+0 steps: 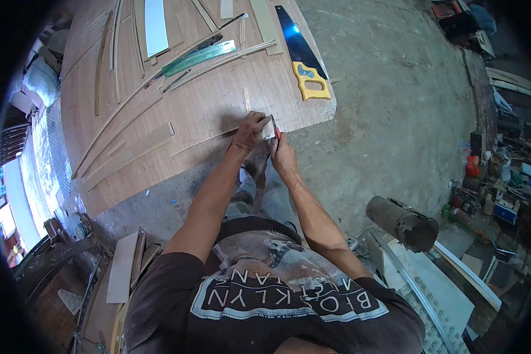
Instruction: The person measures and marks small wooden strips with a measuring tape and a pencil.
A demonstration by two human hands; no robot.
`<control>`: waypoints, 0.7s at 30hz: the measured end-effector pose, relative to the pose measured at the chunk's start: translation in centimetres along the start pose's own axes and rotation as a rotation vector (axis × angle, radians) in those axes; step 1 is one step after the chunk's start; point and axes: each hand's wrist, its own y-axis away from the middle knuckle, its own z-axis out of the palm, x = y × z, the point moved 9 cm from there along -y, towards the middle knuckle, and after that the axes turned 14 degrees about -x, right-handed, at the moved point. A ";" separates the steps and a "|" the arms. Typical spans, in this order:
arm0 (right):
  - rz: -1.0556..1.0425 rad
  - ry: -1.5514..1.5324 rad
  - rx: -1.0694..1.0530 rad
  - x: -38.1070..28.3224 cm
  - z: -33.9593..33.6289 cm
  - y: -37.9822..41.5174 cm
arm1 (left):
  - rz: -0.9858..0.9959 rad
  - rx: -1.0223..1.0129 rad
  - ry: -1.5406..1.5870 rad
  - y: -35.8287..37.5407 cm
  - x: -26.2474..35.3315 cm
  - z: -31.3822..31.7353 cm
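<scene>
At the near edge of the wooden table top, my left hand (252, 131) is closed on a small pale piece (268, 128) that juts out past its fingertips. My right hand (284, 156) is wrapped round a slim red-handled tool (278, 134), whose narrow dark end lies against the pale piece; its exact kind is too small to tell. A thin wooden strip (203, 143) runs left from under my left hand along the table. Beyond the hands, a handsaw (304, 56) with a yellow handle lies at the table's right side.
The wooden table top (141, 168) carries several thin wood strips, a flat board (130, 152), a green-and-white packet (200, 58) and a white panel (155, 26). Concrete floor (389, 118) stretches to the right. A metal cylinder (398, 221) and stacked boards (430, 289) stand at lower right.
</scene>
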 end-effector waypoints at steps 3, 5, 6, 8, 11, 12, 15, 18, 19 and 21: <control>0.016 0.006 -0.004 -0.1 0.0 0.0 | 0.000 -0.002 -0.013 0.0 0.0 0.0; 0.027 0.009 -0.007 -0.2 -0.2 0.1 | 0.007 -0.002 -0.015 -0.1 0.1 0.0; 0.027 0.010 -0.007 -0.3 -0.3 0.2 | 0.008 -0.004 -0.010 -0.1 0.1 0.0; 0.045 -0.008 -0.015 -0.3 -0.3 0.3 | 0.008 -0.006 -0.005 -0.1 0.2 -0.1; 0.066 -0.010 -0.031 -0.4 -0.2 0.3 | 0.011 -0.019 -0.008 -0.1 0.2 0.0; 0.067 -0.009 -0.031 -0.3 -0.2 0.2 | 0.016 -0.018 -0.005 -0.1 0.2 -0.1; 0.068 -0.003 -0.031 -0.2 0.0 0.1 | 0.025 -0.004 0.010 -0.1 0.4 -0.2; 0.093 0.012 -0.051 0.1 0.2 -0.2 | 0.022 0.013 0.022 -0.2 0.3 -0.3; 0.075 0.008 -0.042 0.1 0.3 -0.2 | 0.009 0.016 0.024 -0.2 0.1 -0.2; 0.062 0.005 -0.038 0.3 0.6 -0.3 | -0.001 0.007 0.012 -0.1 0.1 0.0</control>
